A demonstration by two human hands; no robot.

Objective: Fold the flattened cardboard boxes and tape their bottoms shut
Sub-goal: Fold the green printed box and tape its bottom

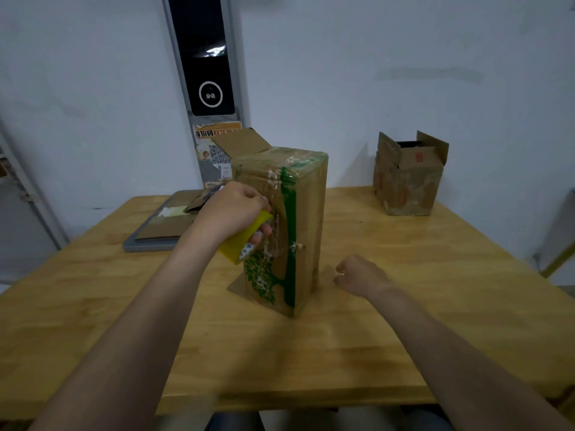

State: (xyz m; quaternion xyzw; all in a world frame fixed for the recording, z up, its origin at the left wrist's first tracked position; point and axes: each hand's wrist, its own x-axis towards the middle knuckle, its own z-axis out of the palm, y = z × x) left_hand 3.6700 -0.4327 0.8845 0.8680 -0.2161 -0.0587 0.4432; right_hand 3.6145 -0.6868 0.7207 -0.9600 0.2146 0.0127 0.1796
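on table (389, 321), box (306, 219) upright

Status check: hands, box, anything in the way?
Left grip holds yellow tape roll at upright cardboard box. Right grip curled beside box base, contents unclear. Second open box stands clear, far right.

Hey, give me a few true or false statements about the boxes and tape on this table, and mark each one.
1. The left hand holds a yellow tape roll against the tall box. True.
2. The tall box lies flat on its side. False: it stands upright on the table.
3. A second box with open top flaps sits at the table's far right. True.
4. The flattened cardboard lies on the floor. False: it lies on a grey tray on the table.
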